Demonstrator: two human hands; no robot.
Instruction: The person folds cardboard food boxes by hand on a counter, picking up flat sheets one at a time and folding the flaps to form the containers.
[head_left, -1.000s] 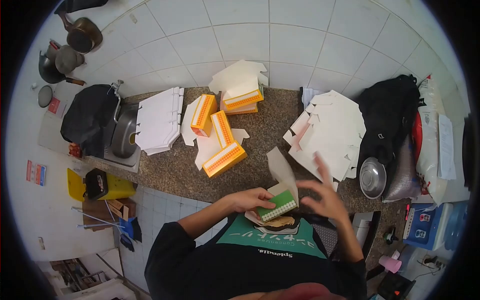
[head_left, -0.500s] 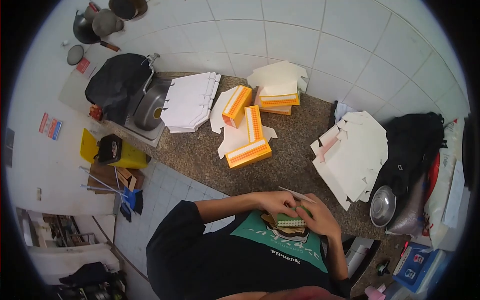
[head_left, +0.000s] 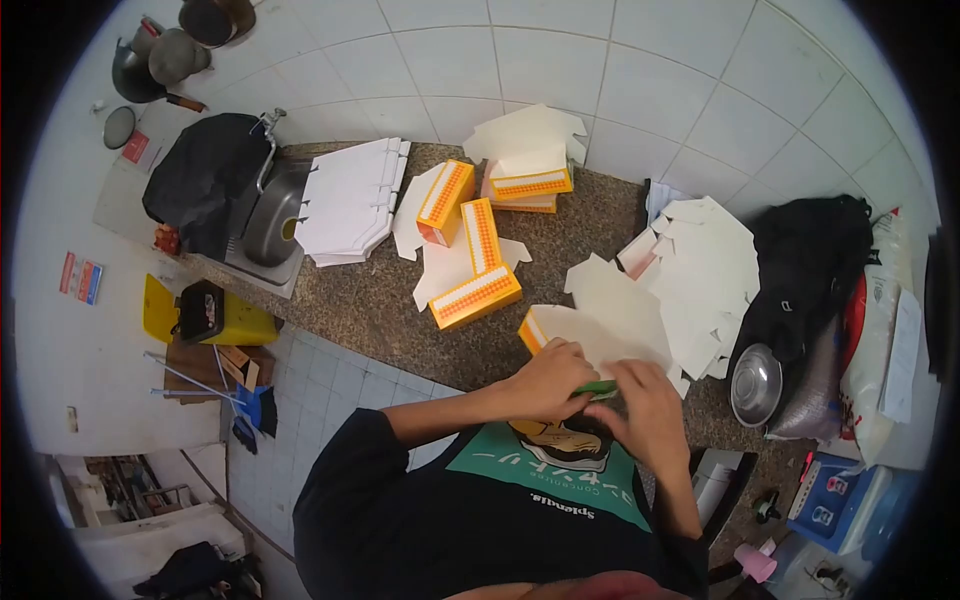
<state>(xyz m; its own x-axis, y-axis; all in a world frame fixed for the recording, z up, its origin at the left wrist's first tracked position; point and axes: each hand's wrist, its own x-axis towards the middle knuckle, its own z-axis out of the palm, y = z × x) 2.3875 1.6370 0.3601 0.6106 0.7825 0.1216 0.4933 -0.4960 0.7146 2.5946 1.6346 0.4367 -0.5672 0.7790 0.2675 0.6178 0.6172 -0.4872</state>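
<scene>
My left hand (head_left: 545, 375) and my right hand (head_left: 645, 400) meet at the counter's front edge, both closed on a small carton whose green edge (head_left: 600, 388) shows between the fingers. A wide white cardboard panel (head_left: 605, 315) with an orange corner (head_left: 529, 330) spreads out just beyond my hands. I cannot tell whether it belongs to the held carton. Three folded orange cartons (head_left: 475, 297) lie on white flat blanks in the middle of the speckled counter (head_left: 380, 300).
A stack of white blanks (head_left: 350, 200) lies by the sink (head_left: 265, 235) at left, another pile (head_left: 700, 270) at right. More orange cartons (head_left: 530, 185) sit by the tiled wall. A black bag (head_left: 810, 260) and a steel bowl (head_left: 755, 385) stand at right.
The view has shifted a little. The carton was pressed near my chest; now my hands hold it out at the counter's edge, with a broad white panel spread beyond them.
</scene>
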